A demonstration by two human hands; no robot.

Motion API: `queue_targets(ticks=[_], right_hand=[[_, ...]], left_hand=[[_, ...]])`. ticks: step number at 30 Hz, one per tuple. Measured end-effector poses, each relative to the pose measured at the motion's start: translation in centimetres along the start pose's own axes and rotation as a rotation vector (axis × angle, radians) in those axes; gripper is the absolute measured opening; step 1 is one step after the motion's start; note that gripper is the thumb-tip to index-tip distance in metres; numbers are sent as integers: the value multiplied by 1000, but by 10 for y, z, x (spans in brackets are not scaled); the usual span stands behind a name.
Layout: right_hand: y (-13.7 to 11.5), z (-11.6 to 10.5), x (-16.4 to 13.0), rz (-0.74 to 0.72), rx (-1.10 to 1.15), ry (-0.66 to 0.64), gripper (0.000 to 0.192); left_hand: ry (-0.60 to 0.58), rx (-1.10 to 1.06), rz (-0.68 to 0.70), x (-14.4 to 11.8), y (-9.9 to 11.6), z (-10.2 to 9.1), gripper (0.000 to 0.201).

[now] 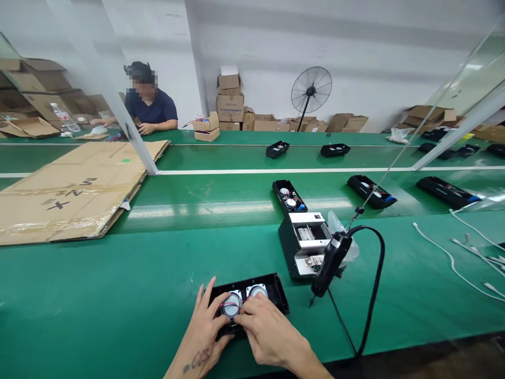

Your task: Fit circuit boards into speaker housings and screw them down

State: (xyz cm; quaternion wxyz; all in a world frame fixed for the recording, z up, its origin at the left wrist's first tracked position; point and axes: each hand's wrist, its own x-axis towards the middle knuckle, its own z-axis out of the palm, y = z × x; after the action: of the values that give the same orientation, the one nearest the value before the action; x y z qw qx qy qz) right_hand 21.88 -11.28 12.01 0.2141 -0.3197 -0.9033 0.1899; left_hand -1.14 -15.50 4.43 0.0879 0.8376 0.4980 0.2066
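both hands, left hand [205, 326] & right hand [264, 329], fingers loosely curled, touching speaker tray [249, 300].

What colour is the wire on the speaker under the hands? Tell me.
Red wire, head view.

At the left of the frame, the flattened cardboard sheet [74, 189] bears dark printed letters seen upside down, roughly "X" and "N", not fully readable. Print on the stacked boxes [230, 102] at upper centre is too small to read.

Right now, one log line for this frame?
left hand: on black speaker tray | right hand: on speaker | electric screwdriver: hanging, untouched
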Motion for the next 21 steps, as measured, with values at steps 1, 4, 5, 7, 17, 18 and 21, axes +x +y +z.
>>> queue_targets(ticks=[1,4,5,7,17,18,21], right_hand=[[-1,0,0,-5,-20,-18,29],[-3,2,0,-14,-59,-100,26],[-3,2,0,-5,-49,-114,23],[-2,3,0,15,-24,-146,21],[4,17,-3,-26,-55,-100,28],[4,18,-2,-38,-54,-91,27],[1,17,-1,-52,-88,-80,28]], left_hand=[[-2,1,4,1,1,-1,47],[4,-2,14,1,-1,0,44],[7,-1,19,1,-2,1,40],[13,6,34,2,-5,4,35],[-54,71,62,12,-3,-13,28],[-65,70,57,13,-1,-14,27],[-79,54,48,13,2,-16,26]])
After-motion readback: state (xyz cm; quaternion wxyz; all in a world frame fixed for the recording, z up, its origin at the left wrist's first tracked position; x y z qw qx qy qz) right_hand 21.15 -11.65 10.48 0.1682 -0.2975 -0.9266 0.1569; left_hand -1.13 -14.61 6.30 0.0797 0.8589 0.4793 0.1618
